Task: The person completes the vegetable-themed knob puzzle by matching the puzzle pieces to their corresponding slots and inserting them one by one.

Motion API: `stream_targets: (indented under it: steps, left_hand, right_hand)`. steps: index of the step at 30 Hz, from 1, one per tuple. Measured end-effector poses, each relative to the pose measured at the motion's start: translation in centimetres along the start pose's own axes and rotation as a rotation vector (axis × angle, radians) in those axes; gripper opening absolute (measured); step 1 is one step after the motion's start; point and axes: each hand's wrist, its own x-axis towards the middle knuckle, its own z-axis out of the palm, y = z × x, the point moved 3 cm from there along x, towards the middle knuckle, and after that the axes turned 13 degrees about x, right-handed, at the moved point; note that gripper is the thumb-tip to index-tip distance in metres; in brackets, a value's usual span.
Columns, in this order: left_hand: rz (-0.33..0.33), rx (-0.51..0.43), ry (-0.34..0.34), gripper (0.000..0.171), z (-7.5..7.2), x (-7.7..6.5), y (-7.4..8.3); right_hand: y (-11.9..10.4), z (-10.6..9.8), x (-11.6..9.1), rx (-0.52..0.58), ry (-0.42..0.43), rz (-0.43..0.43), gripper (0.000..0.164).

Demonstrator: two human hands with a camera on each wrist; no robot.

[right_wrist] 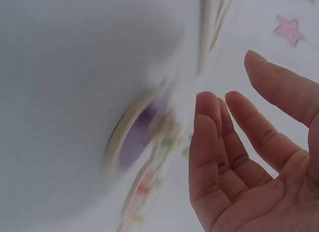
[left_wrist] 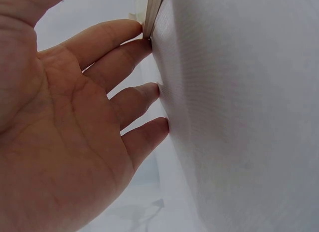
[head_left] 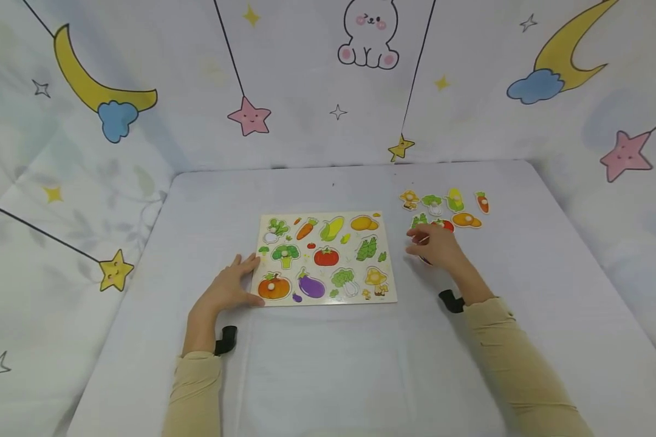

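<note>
A wooden vegetable puzzle board (head_left: 306,255) lies flat on the table. My left hand (head_left: 231,284) is at its left side, with the thumb by the lower left corner and straight fingertips right at the board's edge (left_wrist: 153,15). Several loose puzzle pieces lie to the right of the board. My right hand (head_left: 436,246) is over the nearest of them, hiding part of the tomato piece (head_left: 444,225) and the pea piece (head_left: 418,220). In the right wrist view its fingers are loosely bent with nothing between them, beside a blurred purple eggplant piece (right_wrist: 137,137).
Behind the right hand lie a mushroom piece (head_left: 409,199), a bok choy piece (head_left: 432,203), a corn piece (head_left: 455,200), a carrot piece (head_left: 482,202) and a potato piece (head_left: 466,220). A white cloth (head_left: 328,370) covers the table, and a patterned curtain (head_left: 306,79) hangs behind it.
</note>
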Motion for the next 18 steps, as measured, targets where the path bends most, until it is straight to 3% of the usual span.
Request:
stream_targets:
  steps: [6,18]
  left_hand:
    - [-0.010,0.000,-0.004,0.104,0.1,-0.1,-0.3]
    - [-0.008,-0.002,0.005,0.104,0.3,0.0,-0.3]
  right_hand:
    - [2.2,-2.3,-0.3,-0.073,0.007,0.013,0.037]
    - [3.2,-2.1,0.7,-0.096,-0.040,0.037,0.026]
